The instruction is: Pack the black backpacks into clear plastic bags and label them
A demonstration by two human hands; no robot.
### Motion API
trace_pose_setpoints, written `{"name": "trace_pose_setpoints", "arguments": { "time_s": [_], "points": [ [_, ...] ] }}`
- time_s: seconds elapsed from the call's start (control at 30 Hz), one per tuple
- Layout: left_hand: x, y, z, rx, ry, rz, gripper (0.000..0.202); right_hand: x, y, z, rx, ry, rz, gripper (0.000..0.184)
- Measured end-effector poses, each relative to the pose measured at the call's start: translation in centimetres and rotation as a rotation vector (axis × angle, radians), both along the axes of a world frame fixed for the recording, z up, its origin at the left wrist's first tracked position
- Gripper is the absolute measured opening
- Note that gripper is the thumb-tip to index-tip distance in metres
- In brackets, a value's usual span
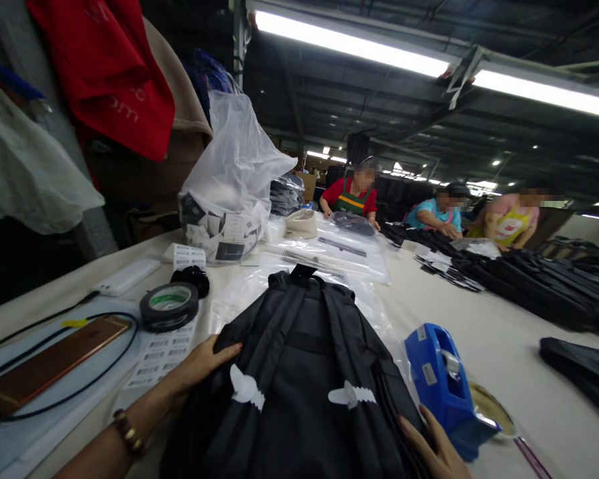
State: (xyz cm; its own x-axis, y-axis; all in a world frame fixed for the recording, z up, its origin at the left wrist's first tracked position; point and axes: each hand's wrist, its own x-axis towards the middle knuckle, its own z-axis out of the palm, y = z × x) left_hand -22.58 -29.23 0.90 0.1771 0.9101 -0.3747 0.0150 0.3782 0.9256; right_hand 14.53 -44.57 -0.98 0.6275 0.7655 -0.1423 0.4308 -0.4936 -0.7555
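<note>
A black backpack (pixel 299 372) lies on the table in front of me, its shoulder straps facing up. White plastic pieces (pixel 247 387) are fastened around both straps. My left hand (pixel 199 364) grips the bag's left edge, thumb on top and the other fingers hidden beneath or behind the fabric. At the lower right, my right hand (pixel 436 446) holds the opposite edge, partly cut off by the frame. Under the top of the backpack spread clear plastic bags (pixel 329 256).
Right of the backpack stand a blue tape dispenser (pixel 439 379) and a round dish (pixel 492 409). Black tape (pixel 170 306), barcode labels (pixel 162 356) and a phone (pixel 54 362) lie at left. Behind are a bag of tags (pixel 224 219), black bags (pixel 544 286) and several co-workers (pixel 352 196).
</note>
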Motion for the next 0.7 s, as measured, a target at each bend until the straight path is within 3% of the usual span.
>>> {"name": "trace_pose_setpoints", "arguments": {
  "time_s": [0.17, 0.27, 0.33, 0.43, 0.5, 0.6, 0.7],
  "points": [
    [0.2, 0.6, 1.5, -0.124, -0.103, -0.022, 0.055, 1.0, 0.9, 0.3, -0.025, 0.115, 0.014, 0.086],
    [-0.6, 1.2, 1.6, -0.118, -0.035, -0.028, 0.053, 1.2, 0.5, 0.3, -0.024, 0.082, 0.061, 0.089],
    [-1.3, 1.4, 0.6, -0.037, 0.134, -0.060, 0.049, 0.9, 0.0, -0.7, -0.045, 0.040, 0.108, 0.088],
    [-2.0, 1.7, -1.3, 0.179, 0.539, -0.094, 0.046, 0.6, -0.8, -2.6, -0.078, -0.048, 0.180, 0.083],
    [-2.1, 1.8, -1.5, 0.347, 0.777, -0.055, 0.049, 0.5, -1.0, -2.7, -0.051, -0.196, 0.200, 0.075],
    [-1.6, 0.8, 0.8, 0.557, 0.868, 0.025, 0.052, 0.0, -0.9, -0.6, 0.158, -0.428, 0.249, 0.057],
    [-0.7, -1.5, 4.1, 0.511, 0.726, -0.040, 0.053, -1.8, -0.7, 2.2, 0.386, -0.503, 0.449, 0.039]
  ]
}}
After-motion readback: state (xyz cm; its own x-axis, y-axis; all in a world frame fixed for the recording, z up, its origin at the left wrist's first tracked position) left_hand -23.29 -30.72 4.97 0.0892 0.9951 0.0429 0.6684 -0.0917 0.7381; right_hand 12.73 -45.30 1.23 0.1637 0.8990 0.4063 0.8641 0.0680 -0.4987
